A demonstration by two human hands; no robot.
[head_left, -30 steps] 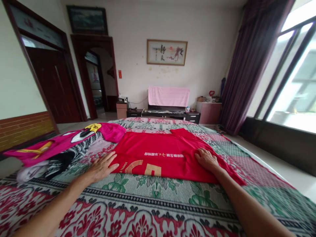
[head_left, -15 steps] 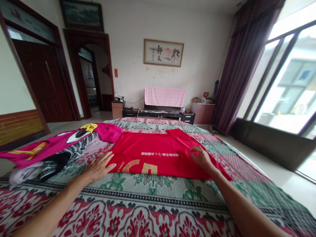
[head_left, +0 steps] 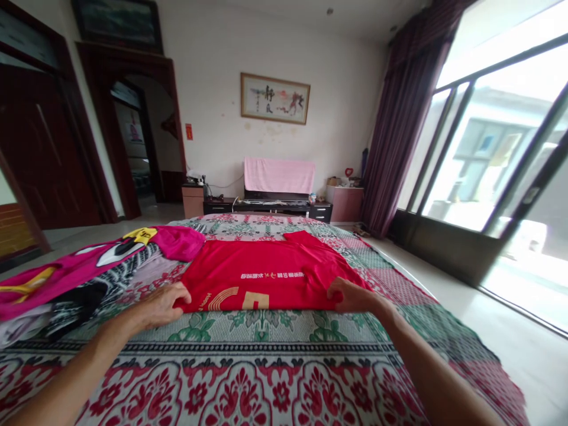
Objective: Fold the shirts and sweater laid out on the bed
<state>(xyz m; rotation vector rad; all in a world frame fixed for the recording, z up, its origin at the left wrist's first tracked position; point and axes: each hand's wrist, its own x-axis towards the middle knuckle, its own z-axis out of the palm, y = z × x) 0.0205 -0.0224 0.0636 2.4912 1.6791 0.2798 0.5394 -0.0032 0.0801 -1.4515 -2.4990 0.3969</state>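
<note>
1. Head view: red shirt (head_left: 261,272) lies spread on a patterned cover (head_left: 239,390), in front of the person, its printing upside down and its near edge running between both hands.
2. Left hand (head_left: 162,303) is curled nearly closed, thumb and fingers pinching the shirt's near left corner.
3. Right hand (head_left: 350,294) is likewise bent inward, its thumb and fingers gripping the near edge toward the right; the exact fold between its fingertips is hidden.
4. Left of the shirt sits a heap: a magenta garment (head_left: 106,257) with a yellow patch lies over a black-and-white garment (head_left: 95,296). The magenta one reaches right up to the shirt's far left side, and the heap crowds the space beside the left wrist.
5. To the right of the shirt, the cover runs on toward the pale floor (head_left: 501,322) and the glass doors (head_left: 479,160), near a purple curtain (head_left: 394,130).
6. Beyond the cover's far edge, a pink cloth (head_left: 279,174) hangs above a low black cabinet (head_left: 320,212); a framed picture (head_left: 275,99) hangs on the wall (head_left: 208,77).
</note>
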